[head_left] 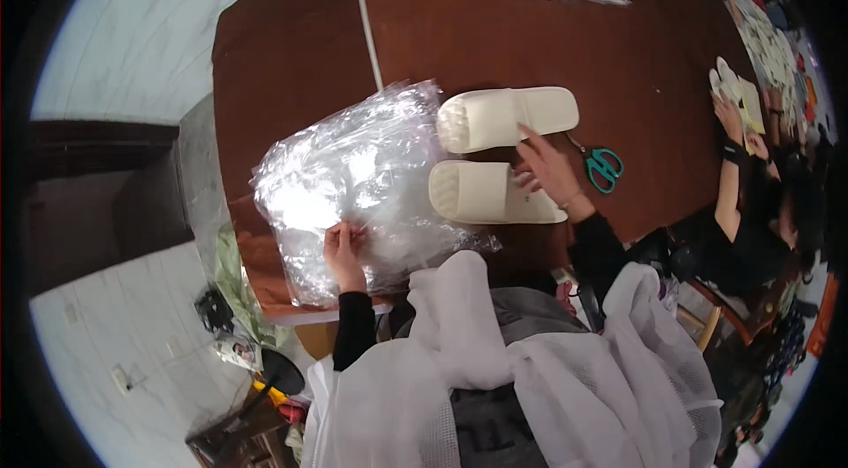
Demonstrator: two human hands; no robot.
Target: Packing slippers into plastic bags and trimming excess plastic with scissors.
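Slipper (491,192) under open right hand (549,169); left hand (341,247) pinches plastic bags (353,176) nr table (459,17) edge.

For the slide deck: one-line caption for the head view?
Left hand on clear plastic bags, right hand on white slippers.

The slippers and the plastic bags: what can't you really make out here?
Head view only:
- Nearer slipper: heel end hidden under the right hand.
- Clear plastic bags: glare merges the sheets, so their count is unclear.
- Left hand: fingertips lost in the plastic.
- Scissors: blades partly behind the right hand.
- Table: near edge covered by white mesh cloth.
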